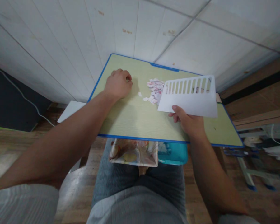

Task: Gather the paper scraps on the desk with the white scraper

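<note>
My right hand (190, 123) grips the near edge of a thin white panel (186, 104), thumb on top. A row of long slots runs along the panel's far half. It is held over the right side of a pale yellow-green tabletop (128, 116) with a blue rim. Beside the panel's left edge lies a pile of torn paper scraps (156, 90), partly hidden by it; a few loose bits lie to the left. My left hand (119, 83) is at the table's left side with fingers curled closed, and what they hold, if anything, is hidden.
Under the table's front edge, above my lap, are a patterned open box (140, 160) and a turquoise plastic container (177, 154). A white panelled wall (121, 31) stands behind the table. Cardboard (259, 90) is at the right, and a dark cabinet (11, 96) at the left.
</note>
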Demonstrator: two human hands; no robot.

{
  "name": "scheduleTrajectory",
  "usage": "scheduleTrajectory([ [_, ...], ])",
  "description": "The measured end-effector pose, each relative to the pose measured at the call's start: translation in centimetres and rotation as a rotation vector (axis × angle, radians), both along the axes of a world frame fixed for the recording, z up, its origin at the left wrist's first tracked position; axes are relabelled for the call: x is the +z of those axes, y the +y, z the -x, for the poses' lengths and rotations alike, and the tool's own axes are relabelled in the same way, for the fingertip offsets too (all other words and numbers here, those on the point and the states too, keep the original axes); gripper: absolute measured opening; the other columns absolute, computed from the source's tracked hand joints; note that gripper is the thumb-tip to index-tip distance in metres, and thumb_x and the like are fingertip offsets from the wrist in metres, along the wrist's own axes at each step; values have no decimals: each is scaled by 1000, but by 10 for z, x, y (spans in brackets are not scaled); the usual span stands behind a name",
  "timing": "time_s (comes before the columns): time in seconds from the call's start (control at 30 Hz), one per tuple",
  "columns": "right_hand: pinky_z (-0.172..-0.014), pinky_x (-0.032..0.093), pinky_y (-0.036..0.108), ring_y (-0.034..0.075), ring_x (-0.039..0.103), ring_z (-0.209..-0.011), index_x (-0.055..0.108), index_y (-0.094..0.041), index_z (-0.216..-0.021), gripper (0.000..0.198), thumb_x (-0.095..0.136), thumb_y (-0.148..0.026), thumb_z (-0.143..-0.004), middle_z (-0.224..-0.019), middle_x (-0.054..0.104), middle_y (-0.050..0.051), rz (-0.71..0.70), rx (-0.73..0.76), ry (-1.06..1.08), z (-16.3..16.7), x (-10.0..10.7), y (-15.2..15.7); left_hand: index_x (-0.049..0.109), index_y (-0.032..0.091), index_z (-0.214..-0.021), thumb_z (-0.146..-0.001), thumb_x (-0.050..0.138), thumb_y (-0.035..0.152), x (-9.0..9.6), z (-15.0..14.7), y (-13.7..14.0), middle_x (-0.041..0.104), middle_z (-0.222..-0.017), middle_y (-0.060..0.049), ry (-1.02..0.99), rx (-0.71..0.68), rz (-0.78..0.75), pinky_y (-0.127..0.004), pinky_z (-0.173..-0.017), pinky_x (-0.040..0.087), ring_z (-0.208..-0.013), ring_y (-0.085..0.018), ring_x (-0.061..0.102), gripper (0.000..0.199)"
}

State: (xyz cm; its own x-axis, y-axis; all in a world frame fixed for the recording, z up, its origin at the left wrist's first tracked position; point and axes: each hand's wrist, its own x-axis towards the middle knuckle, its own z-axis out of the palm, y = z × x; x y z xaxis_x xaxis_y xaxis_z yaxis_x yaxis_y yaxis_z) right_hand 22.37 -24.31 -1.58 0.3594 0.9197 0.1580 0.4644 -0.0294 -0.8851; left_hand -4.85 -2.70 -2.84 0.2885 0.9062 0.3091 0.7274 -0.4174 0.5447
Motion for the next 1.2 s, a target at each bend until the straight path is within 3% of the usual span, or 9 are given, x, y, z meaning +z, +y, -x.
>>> scheduleTrajectory([
  [0.3,-84,62,42,23,72,-66,72,-27,-64,38,80,-50,-93,-65,76,3,33,-37,-24,3,3,-29,81,28,-109,-99,66,24,1,-2,-3,77,-132,-12,20,41,-10,-60,-130,50,-146,-40,63,19],
  [0.57,-71,66,40,25,74,-65,74,-27,-60,39,85,-48,-90,-66,77,6,21,60,15,12,11,-42,81,29,-114,-99,65,23,4,1,-3,78,-133,-11,40,15,-6,-62,-131,50,-143,-40,63,23],
  [0.83,-60,60,36,21,64,-55,73,-26,-65,29,87,-33,-89,-61,72,1,-129,-107,222,8,-1,-40,82,27,-115,-101,64,21,4,0,-4,78,-134,-12,35,22,-11,-63,-130,51,-145,-40,63,23],
  [1.07,-79,64,39,22,72,-67,74,-26,-65,37,85,-42,-97,-67,76,3,-54,-31,84,3,-4,-42,81,28,-115,-103,65,29,3,0,-5,78,-133,-11,24,26,-2,-64,-129,49,-146,-40,61,20],
  [1.2,-75,65,39,23,71,-65,73,-27,-62,40,84,-45,-95,-65,75,4,-40,9,34,7,1,-43,78,25,-113,-106,64,41,3,-1,-5,78,-132,-9,20,25,24,-64,-129,45,-150,-38,57,22],
])
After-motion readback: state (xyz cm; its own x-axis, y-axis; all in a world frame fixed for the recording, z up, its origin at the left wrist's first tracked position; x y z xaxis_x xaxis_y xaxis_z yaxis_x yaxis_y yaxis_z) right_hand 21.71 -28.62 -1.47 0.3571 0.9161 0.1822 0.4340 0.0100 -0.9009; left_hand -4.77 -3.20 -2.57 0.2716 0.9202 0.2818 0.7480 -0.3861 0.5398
